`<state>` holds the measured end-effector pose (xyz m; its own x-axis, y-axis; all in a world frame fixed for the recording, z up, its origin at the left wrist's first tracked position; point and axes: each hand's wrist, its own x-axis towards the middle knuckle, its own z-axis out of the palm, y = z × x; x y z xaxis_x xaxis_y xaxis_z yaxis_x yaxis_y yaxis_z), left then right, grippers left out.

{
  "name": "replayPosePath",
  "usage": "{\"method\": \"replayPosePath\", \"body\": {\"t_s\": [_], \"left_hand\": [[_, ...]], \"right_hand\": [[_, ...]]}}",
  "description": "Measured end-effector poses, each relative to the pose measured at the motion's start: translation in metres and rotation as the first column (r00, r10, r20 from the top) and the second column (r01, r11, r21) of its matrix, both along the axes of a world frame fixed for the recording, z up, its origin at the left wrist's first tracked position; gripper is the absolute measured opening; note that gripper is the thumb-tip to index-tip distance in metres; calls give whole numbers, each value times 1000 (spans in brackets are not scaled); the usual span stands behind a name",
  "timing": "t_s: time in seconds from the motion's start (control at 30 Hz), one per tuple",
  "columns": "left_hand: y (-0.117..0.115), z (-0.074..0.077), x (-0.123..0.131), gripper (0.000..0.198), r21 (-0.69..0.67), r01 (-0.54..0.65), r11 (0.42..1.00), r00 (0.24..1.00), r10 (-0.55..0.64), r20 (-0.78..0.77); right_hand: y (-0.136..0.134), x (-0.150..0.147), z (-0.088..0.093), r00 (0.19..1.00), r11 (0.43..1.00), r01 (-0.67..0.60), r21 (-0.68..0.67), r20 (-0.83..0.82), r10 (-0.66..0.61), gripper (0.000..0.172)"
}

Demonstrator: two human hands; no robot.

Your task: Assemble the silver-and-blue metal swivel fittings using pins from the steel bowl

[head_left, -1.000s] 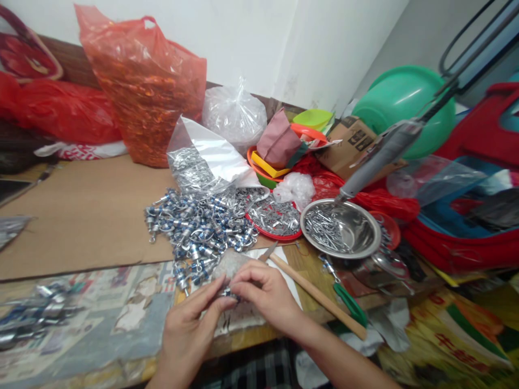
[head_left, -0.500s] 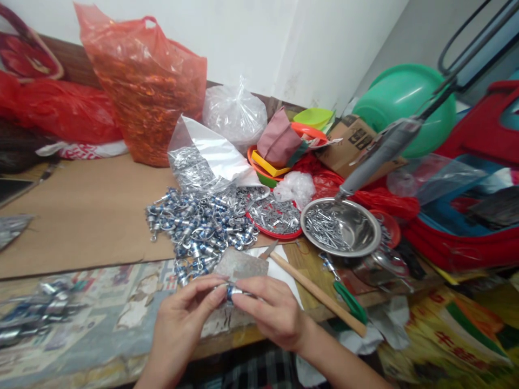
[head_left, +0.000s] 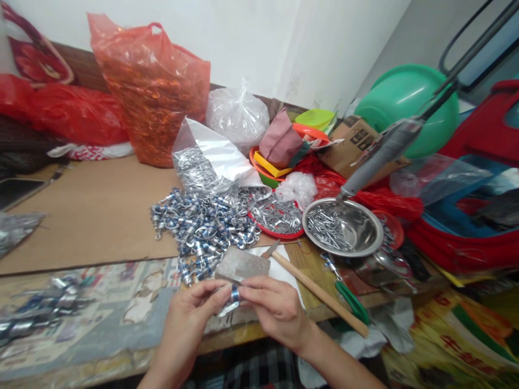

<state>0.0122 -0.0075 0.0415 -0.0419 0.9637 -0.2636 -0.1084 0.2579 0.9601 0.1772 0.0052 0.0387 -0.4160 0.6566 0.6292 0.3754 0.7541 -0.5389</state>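
Between my two hands is a small silver metal fitting with a blue band [head_left: 234,294], held just above the bench's front edge. My left hand [head_left: 188,316] pinches its left side between thumb and fingers. On the other side, my right hand [head_left: 279,310] grips it with closed fingertips. The fingers hide part of the fitting. Right behind the hands lies a grey metal block [head_left: 243,263]. Beyond it spreads a heap of similar silver-and-blue fittings [head_left: 208,221], some with rings. A wooden-handled tool [head_left: 320,292] lies slantwise to the right of my right hand.
A red tray [head_left: 279,235] of small metal pieces stands beside a steel bowl [head_left: 377,237] of metal pins. Green-handled tool [head_left: 351,302] lies at right. More fittings [head_left: 44,308] lie at left. Plastic bags [head_left: 158,102] and a green basin [head_left: 405,108] line the back.
The fitting has turned between my fingers, and its blue band now shows more plainly. Both hands stay close together. The whole view has shifted slightly.
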Motion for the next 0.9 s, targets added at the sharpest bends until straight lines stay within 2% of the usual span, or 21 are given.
{"method": "replayPosePath", "body": {"t_s": [0.1,0.17,0.33,0.43,0.5,0.53,0.6,0.63,0.67,0.7,0.77,0.83,0.9], "left_hand": [[-1,1,2,14,22,36,999,999,-37,28],[-1,2,3,13,28,32,999,998,-33,44],[-4,1,7,21,-47,-36,998,997,39,69],[-6,-1,10,45,-43,-86,995,986,92,137],[-6,-4,12,62,-32,-104,994,980,108,170],[-5,-5,13,65,-32,-108,994,978,112,175],[-3,-8,16,64,-40,-101,994,976,107,191],[-1,-10,17,64,-46,-92,995,974,99,202],[0,-11,18,64,-50,-83,995,973,91,211],[2,-12,19,63,-52,-78,996,972,88,216],[3,-14,21,63,-54,-83,995,971,93,219],[4,-15,23,63,-56,-88,995,968,99,229],[6,-16,23,63,-64,-75,995,967,89,240]], "right_hand": [[0,6,-1,997,995,-41,94,75,34,32],[1,7,-2,996,994,-56,92,69,50,33],[-4,-3,-1,995,989,20,-146,-91,-33,18],[-7,-6,4,990,956,84,-280,-84,-112,13],[1,1,9,996,936,79,-344,-2,-85,11],[11,7,12,995,932,96,-351,68,-77,10],[41,25,14,951,932,228,-282,270,-151,14],[60,35,14,865,902,395,-175,401,-301,20],[80,45,13,725,838,542,-61,538,-430,27],[100,54,11,671,811,584,-36,584,-457,32],[133,68,4,613,799,600,-33,660,-434,33],[155,73,-4,597,806,589,-65,706,-380,28],[165,73,-10,587,804,590,-80,725,-359,25]]}}
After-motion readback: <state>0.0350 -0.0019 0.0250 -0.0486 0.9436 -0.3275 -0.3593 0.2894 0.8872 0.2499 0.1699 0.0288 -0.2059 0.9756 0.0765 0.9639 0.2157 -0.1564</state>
